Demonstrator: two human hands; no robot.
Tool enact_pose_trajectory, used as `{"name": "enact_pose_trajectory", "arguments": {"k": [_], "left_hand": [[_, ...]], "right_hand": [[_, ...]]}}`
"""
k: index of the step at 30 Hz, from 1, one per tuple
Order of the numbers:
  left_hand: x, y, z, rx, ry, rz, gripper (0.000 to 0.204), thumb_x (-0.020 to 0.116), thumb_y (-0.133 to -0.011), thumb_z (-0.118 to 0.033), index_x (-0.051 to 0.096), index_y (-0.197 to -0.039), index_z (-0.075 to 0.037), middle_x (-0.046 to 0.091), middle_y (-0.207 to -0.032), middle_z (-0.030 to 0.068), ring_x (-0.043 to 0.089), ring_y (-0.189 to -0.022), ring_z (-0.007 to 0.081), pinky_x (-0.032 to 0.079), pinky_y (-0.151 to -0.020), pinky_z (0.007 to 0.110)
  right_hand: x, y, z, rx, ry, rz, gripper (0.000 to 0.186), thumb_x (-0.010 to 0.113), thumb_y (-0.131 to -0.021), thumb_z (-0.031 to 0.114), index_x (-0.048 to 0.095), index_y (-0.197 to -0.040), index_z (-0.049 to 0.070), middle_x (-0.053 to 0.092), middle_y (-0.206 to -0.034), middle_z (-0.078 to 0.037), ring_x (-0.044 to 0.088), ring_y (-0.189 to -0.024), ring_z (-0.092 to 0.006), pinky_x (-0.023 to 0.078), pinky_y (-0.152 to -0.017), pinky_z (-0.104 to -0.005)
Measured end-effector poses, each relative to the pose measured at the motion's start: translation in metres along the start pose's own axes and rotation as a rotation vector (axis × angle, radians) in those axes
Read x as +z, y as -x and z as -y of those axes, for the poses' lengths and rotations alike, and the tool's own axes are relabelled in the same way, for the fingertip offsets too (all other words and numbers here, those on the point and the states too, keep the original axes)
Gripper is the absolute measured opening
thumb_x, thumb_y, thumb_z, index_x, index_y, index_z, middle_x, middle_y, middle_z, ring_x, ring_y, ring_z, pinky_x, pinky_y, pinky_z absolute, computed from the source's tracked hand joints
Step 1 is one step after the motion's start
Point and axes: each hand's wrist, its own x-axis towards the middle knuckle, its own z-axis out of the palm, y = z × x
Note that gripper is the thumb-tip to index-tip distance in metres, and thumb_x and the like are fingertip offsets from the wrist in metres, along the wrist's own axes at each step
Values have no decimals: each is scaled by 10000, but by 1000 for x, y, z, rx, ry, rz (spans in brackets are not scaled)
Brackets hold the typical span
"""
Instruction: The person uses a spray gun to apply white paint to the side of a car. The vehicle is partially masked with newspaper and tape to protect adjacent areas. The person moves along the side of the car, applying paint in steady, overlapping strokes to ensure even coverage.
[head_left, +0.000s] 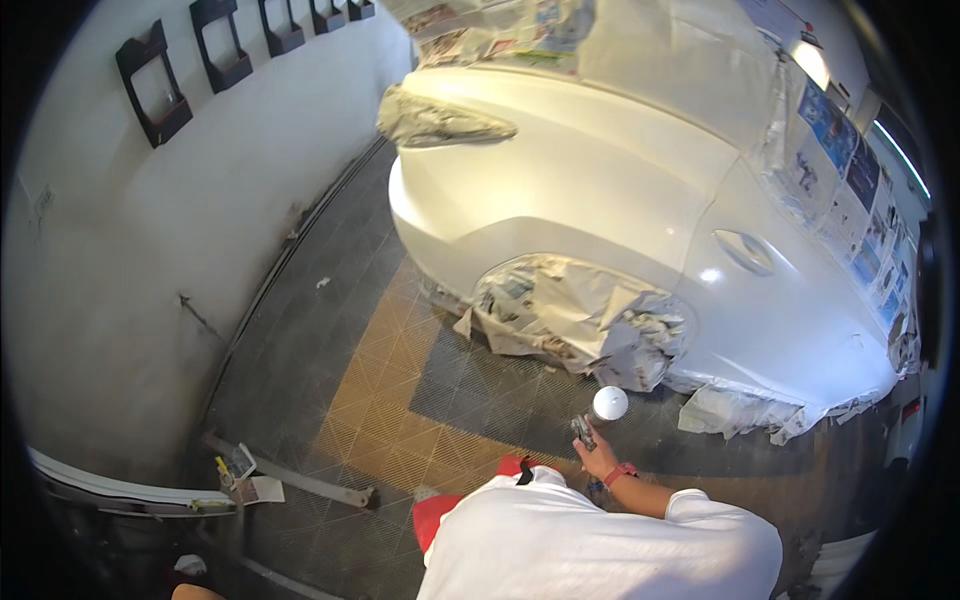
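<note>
My right hand (600, 458), with a red band at its wrist, is closed around a spray gun (582, 432) whose metal body shows at the fingers. Just beyond it is a round white paint cup (610, 403), seemingly part of the gun. Both are a little short of a glossy white car body (600, 180), near its paper-covered wheel arch (575, 310). A sliver of bare skin (195, 592) shows at the lower left edge; whether it belongs to my left arm I cannot tell. My left hand does not show.
Masking paper (740, 412) hangs along the car's lower edge, and newspaper (850, 190) covers its windows. A pale wall (130, 270) with dark holders (155, 85) stands at left. On the tiled floor (390, 400) lies a metal bar (310, 482) beside small papers (262, 489).
</note>
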Motion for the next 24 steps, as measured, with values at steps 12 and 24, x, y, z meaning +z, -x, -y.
{"name": "enact_pose_trajectory", "arguments": {"k": [12, 24], "left_hand": [[-257, -254, -126, 757, 125, -477, 642, 442, -1075, -489, 476, -1458, 26, 553, -1445, 251, 518, -1342, 366, 387, -1150, 440], [-209, -529, -53, 467, -145, -284, 677, 436, -1070, -520, 526, -1421, 52, 558, -1440, 280, 507, -1369, 399, 380, -1155, 455]], "right_hand": [[174, 16, 116, -66, -6, -82, 716, 644, -986, 290, 341, -1604, 94, 496, -1528, -246, 481, -1417, -400, 392, -1157, -417], [269, -119, 212, 219, 20, -84, 674, 637, -1008, 377, 394, -1589, 136, 616, -1398, -241, 594, -1308, -385, 474, -1056, -425]]}}
